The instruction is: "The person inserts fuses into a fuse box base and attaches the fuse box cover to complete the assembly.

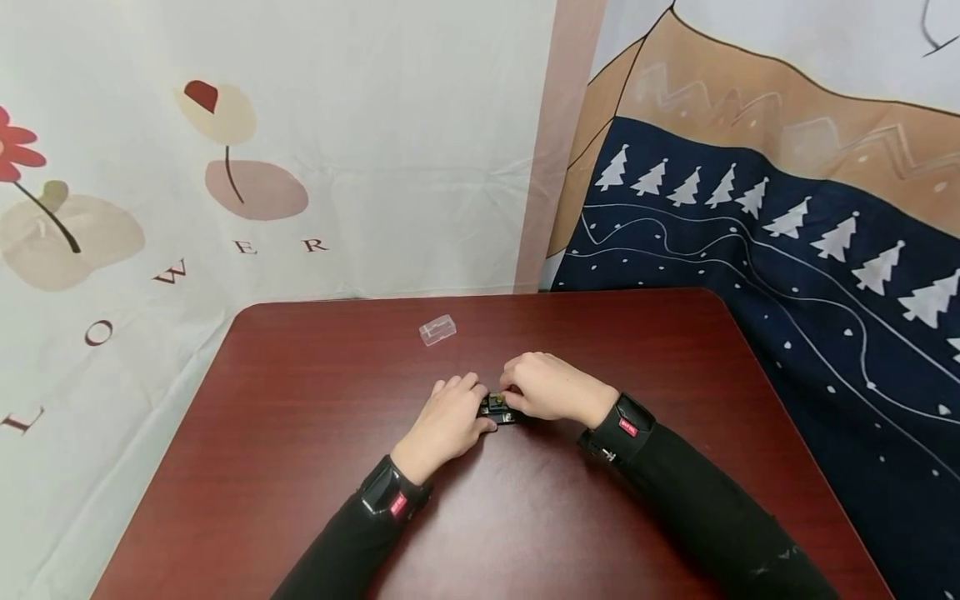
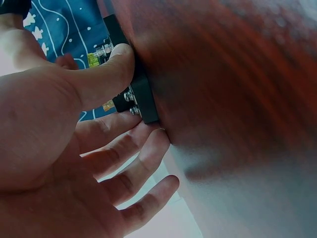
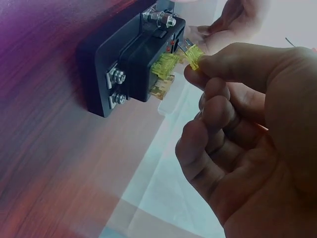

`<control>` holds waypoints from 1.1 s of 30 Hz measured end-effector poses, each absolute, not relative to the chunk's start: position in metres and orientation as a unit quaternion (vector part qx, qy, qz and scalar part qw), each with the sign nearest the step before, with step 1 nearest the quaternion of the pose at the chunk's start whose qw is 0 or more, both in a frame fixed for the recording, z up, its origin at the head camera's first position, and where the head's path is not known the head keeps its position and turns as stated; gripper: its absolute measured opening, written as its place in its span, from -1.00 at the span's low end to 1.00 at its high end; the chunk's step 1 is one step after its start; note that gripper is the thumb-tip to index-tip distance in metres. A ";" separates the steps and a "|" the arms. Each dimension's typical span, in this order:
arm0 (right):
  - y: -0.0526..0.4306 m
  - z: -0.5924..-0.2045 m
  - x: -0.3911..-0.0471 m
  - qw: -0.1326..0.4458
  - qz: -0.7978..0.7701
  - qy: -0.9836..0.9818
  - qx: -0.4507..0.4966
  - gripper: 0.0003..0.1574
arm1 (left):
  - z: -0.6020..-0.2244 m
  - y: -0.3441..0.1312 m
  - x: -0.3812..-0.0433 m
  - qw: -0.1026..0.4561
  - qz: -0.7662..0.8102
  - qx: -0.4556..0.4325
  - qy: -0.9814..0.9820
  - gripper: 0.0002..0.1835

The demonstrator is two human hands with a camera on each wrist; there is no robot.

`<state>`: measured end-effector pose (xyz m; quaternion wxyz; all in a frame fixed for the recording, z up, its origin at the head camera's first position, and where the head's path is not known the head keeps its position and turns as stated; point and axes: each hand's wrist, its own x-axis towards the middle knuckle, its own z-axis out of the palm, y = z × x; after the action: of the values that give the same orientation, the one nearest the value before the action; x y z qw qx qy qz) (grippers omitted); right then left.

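A black fuse block (image 1: pixel 499 417) with metal screw terminals sits on the table between my hands. My left hand (image 1: pixel 447 418) grips it from the left side, thumb (image 2: pixel 125 55) on the near edge and fingertips at the opposite side. In the right wrist view, my right hand (image 3: pixel 247 109) pinches a yellow blade fuse (image 3: pixel 194 56) between thumb and forefinger, its metal prongs pointing at the fuse block. Another yellow fuse (image 3: pixel 165 65) and a tan fuse (image 3: pixel 162 88) are seated in the block. The other right fingers are curled below the pinch.
A clear plastic cover (image 1: pixel 438 330) lies on the reddish-brown table (image 1: pixel 315 350) toward its far edge. Behind the table hang a white printed cloth (image 1: pixel 420 150) and a dark blue one with white trees (image 1: pixel 720 225).
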<state>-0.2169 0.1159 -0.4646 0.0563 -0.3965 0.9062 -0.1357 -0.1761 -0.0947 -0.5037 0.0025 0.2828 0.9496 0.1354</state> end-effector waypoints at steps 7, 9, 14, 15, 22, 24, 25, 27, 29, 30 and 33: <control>0.115 -0.464 -0.219 0.057 -0.130 0.907 -0.396 -0.85 | -0.503 -0.094 -0.180 0.003 0.134 0.284 0.949 -0.60; 0.114 -0.464 -0.219 0.055 -0.126 0.907 -0.398 -0.85 | -0.504 -0.094 -0.181 0.000 0.133 0.285 0.949 -0.60; 0.112 -0.464 -0.219 0.052 -0.118 0.905 -0.404 -0.84 | -0.505 -0.095 -0.181 -0.002 0.131 0.287 0.949 -0.60; 0.112 -0.464 -0.219 0.051 -0.117 0.905 -0.405 -0.84 | -0.504 -0.095 -0.181 -0.002 0.132 0.287 0.949 -0.60; 0.110 -0.466 -0.218 0.047 -0.119 0.903 -0.409 -0.84 | -0.502 -0.095 -0.179 0.000 0.138 0.287 0.948 -0.60; 0.110 -0.467 -0.218 0.045 -0.120 0.903 -0.410 -0.84 | -0.502 -0.095 -0.179 -0.001 0.139 0.286 0.948 -0.59; 0.109 -0.467 -0.218 0.044 -0.120 0.903 -0.410 -0.83 | -0.502 -0.095 -0.179 -0.001 0.140 0.286 0.948 -0.59; 0.109 -0.467 -0.217 0.045 -0.124 0.903 -0.410 -0.84 | -0.502 -0.095 -0.178 -0.001 0.140 0.285 0.948 -0.60; 0.109 -0.467 -0.216 0.047 -0.128 0.901 -0.411 -0.84 | -0.502 -0.096 -0.178 -0.002 0.139 0.286 0.948 -0.59; 0.108 -0.468 -0.215 0.048 -0.129 0.901 -0.412 -0.83 | -0.503 -0.096 -0.177 -0.002 0.139 0.287 0.948 -0.59; 0.108 -0.469 -0.214 0.052 -0.131 0.898 -0.416 -0.81 | -0.504 -0.097 -0.177 -0.005 0.140 0.289 0.947 -0.59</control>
<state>-0.2140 0.1077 -0.4690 0.0521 -0.4160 0.8984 -0.1306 -0.1770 -0.0969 -0.5042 -0.0046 0.2889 0.9471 0.1399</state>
